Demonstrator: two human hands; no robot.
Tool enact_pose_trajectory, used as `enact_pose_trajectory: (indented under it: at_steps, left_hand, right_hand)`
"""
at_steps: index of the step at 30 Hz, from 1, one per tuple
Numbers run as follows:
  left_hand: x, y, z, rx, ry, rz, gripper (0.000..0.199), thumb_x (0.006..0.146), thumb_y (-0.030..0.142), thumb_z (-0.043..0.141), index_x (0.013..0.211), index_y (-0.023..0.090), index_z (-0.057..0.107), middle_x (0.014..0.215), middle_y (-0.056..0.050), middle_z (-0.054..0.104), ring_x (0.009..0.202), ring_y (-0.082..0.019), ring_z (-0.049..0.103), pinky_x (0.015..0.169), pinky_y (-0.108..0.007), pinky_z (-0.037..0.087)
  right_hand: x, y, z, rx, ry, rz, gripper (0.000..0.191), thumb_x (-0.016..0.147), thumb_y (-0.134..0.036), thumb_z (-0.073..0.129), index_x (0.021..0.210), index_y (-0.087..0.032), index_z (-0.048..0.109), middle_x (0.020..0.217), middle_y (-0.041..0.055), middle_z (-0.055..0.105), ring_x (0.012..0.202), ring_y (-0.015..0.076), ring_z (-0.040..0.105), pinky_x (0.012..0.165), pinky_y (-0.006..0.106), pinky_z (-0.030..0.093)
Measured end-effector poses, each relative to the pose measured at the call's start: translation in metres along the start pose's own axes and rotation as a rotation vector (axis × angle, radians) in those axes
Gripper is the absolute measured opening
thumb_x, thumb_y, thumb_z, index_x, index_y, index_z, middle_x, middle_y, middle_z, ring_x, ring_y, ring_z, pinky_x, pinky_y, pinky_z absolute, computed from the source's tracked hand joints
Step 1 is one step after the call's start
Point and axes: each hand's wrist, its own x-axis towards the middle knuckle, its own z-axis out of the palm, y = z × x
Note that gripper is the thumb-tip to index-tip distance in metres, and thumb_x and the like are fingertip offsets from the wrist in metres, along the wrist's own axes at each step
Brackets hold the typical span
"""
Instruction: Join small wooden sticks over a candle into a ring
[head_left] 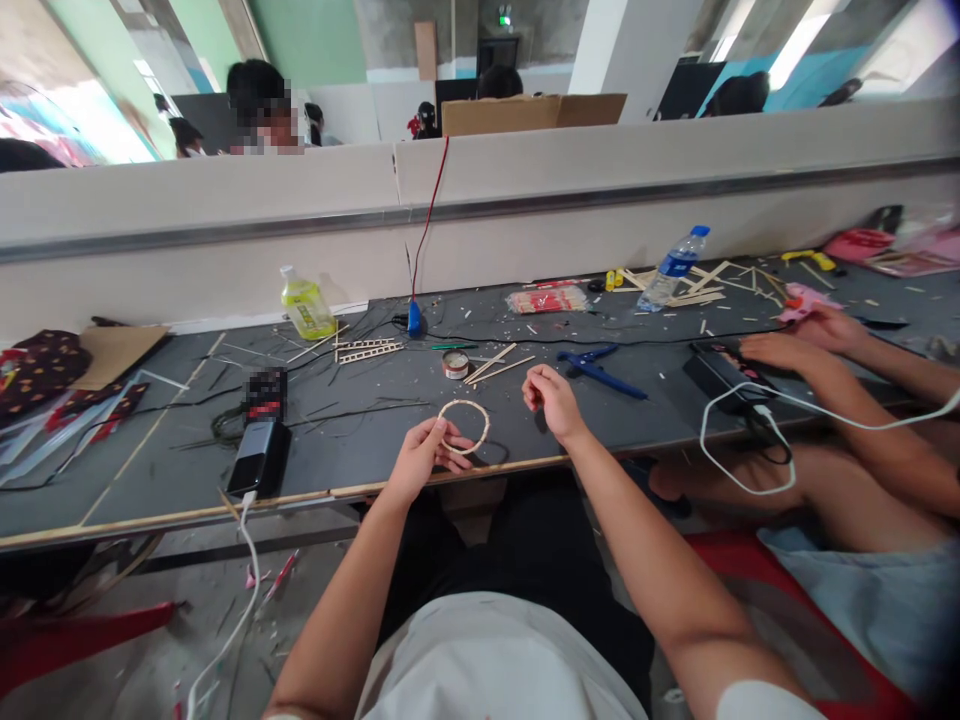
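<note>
My left hand (431,450) holds a thin, pale ring (487,428) by its left side, between thumb and fingers, just above the table's front edge. To the right of the ring, my right hand (551,400) is raised over the table with its fingers curled in; whatever they may pinch is too small to make out. A round tin (455,364) and some thin wooden sticks (501,367) lie behind the ring. The blue clamp (604,370) rests just beyond my right hand.
A green-yellow bottle (309,305) and a power bank (259,458) are at left. Sticks, wires and a water bottle (675,268) lie toward the back. At right, a co-worker's hands (780,348) are near a black device (724,378) with a white cable.
</note>
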Motion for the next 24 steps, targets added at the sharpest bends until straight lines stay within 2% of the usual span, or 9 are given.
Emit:
enact_pose_trajectory:
  at_steps: [4, 7, 9, 11, 12, 14, 16, 18, 24]
  left_hand:
    - [-0.005, 0.004, -0.004, -0.040, -0.033, 0.030, 0.050, 0.094, 0.064, 0.064, 0.098, 0.015, 0.060, 0.096, -0.016, 0.082, 0.065, -0.022, 0.078, 0.056, -0.028, 0.061]
    - [-0.011, 0.008, -0.006, -0.063, -0.117, 0.020, 0.048, 0.095, 0.062, 0.065, 0.096, 0.015, 0.060, 0.091, -0.015, 0.082, 0.059, -0.022, 0.077, 0.052, -0.029, 0.059]
    - [-0.013, 0.009, -0.004, -0.072, -0.174, 0.004, 0.048, 0.095, 0.062, 0.065, 0.096, 0.015, 0.060, 0.088, -0.015, 0.081, 0.057, -0.023, 0.076, 0.049, -0.029, 0.059]
    - [-0.014, 0.009, -0.001, -0.074, -0.221, -0.013, 0.048, 0.095, 0.062, 0.065, 0.096, 0.014, 0.060, 0.086, -0.016, 0.081, 0.056, -0.024, 0.076, 0.049, -0.030, 0.059]
    - [-0.014, 0.008, 0.000, -0.073, -0.239, -0.021, 0.048, 0.095, 0.061, 0.065, 0.096, 0.014, 0.061, 0.085, -0.016, 0.081, 0.056, -0.024, 0.076, 0.049, -0.030, 0.059]
    - [-0.014, 0.006, 0.003, -0.068, -0.269, -0.034, 0.048, 0.094, 0.061, 0.067, 0.096, 0.013, 0.061, 0.084, -0.017, 0.081, 0.057, -0.025, 0.076, 0.049, -0.029, 0.059]
    - [-0.013, 0.005, 0.005, -0.063, -0.285, -0.037, 0.048, 0.094, 0.060, 0.068, 0.097, 0.013, 0.062, 0.084, -0.017, 0.081, 0.058, -0.025, 0.077, 0.050, -0.029, 0.059]
    - [-0.013, 0.005, 0.006, -0.058, -0.292, -0.035, 0.048, 0.095, 0.060, 0.067, 0.097, 0.013, 0.062, 0.085, -0.017, 0.081, 0.058, -0.024, 0.077, 0.050, -0.029, 0.059]
    - [-0.015, 0.007, 0.006, -0.037, -0.273, -0.031, 0.048, 0.096, 0.061, 0.065, 0.097, 0.013, 0.062, 0.087, -0.017, 0.081, 0.059, -0.024, 0.077, 0.051, -0.029, 0.059]
  right_hand:
    - [0.003, 0.005, -0.010, -0.042, 0.108, -0.027, 0.031, 0.104, -0.045, 0.060, 0.104, -0.015, 0.064, 0.083, -0.0015, 0.062, 0.060, 0.0074, 0.054, 0.055, 0.021, 0.049]
    - [-0.004, -0.002, -0.006, -0.081, 0.087, -0.043, 0.034, 0.101, -0.048, 0.062, 0.091, -0.016, 0.064, 0.073, -0.0033, 0.057, 0.057, 0.0075, 0.048, 0.055, 0.022, 0.045]
    - [-0.015, -0.012, 0.004, -0.102, 0.014, -0.049, 0.031, 0.093, -0.049, 0.072, 0.089, -0.019, 0.068, 0.074, -0.0014, 0.061, 0.062, 0.0101, 0.052, 0.059, 0.024, 0.046]
    - [-0.030, -0.025, 0.017, -0.109, -0.112, -0.052, 0.036, 0.083, -0.043, 0.083, 0.112, -0.024, 0.073, 0.094, 0.0021, 0.070, 0.082, 0.0149, 0.062, 0.073, 0.026, 0.051]
    - [-0.036, -0.032, 0.024, -0.108, -0.200, -0.042, 0.040, 0.086, -0.044, 0.079, 0.121, -0.025, 0.074, 0.101, 0.0039, 0.072, 0.089, 0.0167, 0.064, 0.078, 0.028, 0.052]
    - [-0.047, -0.044, 0.035, -0.097, -0.355, -0.017, 0.039, 0.092, -0.047, 0.071, 0.125, -0.025, 0.075, 0.101, 0.0055, 0.074, 0.091, 0.0182, 0.065, 0.083, 0.031, 0.053]
    - [-0.053, -0.050, 0.042, -0.088, -0.457, 0.010, 0.037, 0.093, -0.048, 0.069, 0.119, -0.023, 0.079, 0.098, 0.0064, 0.076, 0.089, 0.0190, 0.067, 0.083, 0.032, 0.053]
    - [-0.055, -0.052, 0.045, -0.079, -0.495, 0.030, 0.034, 0.092, -0.049, 0.071, 0.109, -0.022, 0.081, 0.091, 0.0063, 0.076, 0.084, 0.0189, 0.067, 0.080, 0.032, 0.053]
    - [-0.052, -0.046, 0.045, -0.055, -0.420, 0.030, 0.027, 0.086, -0.047, 0.078, 0.085, -0.020, 0.079, 0.072, 0.0021, 0.068, 0.069, 0.0150, 0.059, 0.070, 0.029, 0.051]
